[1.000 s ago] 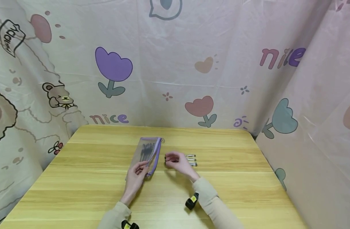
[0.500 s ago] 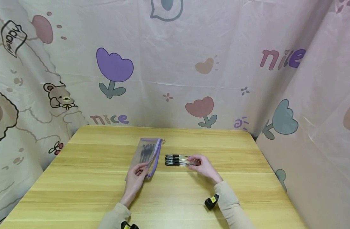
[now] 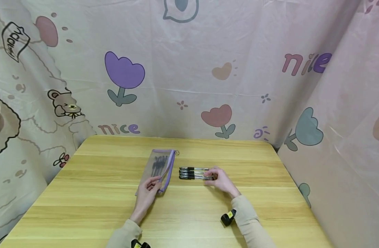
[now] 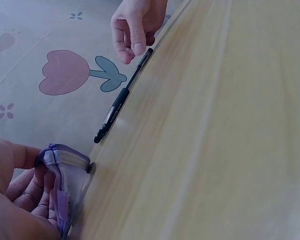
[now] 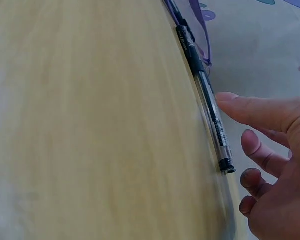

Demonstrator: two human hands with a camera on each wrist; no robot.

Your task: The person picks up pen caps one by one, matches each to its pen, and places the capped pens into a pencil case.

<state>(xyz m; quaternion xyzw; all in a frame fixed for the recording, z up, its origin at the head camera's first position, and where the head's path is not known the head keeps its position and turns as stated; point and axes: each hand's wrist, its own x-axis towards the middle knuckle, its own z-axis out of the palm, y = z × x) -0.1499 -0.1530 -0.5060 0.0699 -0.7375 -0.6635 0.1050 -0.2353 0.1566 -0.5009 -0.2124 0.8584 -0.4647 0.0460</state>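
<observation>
Pens (image 3: 193, 173) are lying side by side at the middle of the frame on our wooden bench (image 3: 84, 213), black caps pointing left, just right of the mesh pouch (image 3: 159, 168). We are resting our right hand (image 3: 220, 181) at the right end of the row, fingers (image 5: 255, 112) stretched out and loose, the tips touching or nearly touching the pen ends; we are not yet grasping any of them. In the right wrist view one clear-barrelled pen (image 5: 205, 95) is running along the bench edge just beside our thumb. Our left hand (image 3: 147, 194) is pinching the lower end of the pouch, its purple-edged mouth (image 4: 60, 165) caught between thumb and curled fingers (image 4: 30, 192) in the lower left of the left wrist view. More dark pens are showing through the mesh toward the pouch's upper end. Behind the bench, a pale curtain (image 3: 208, 69) printed with tulips, a bear and the word "nice" is filling the upper half of the head view.
</observation>
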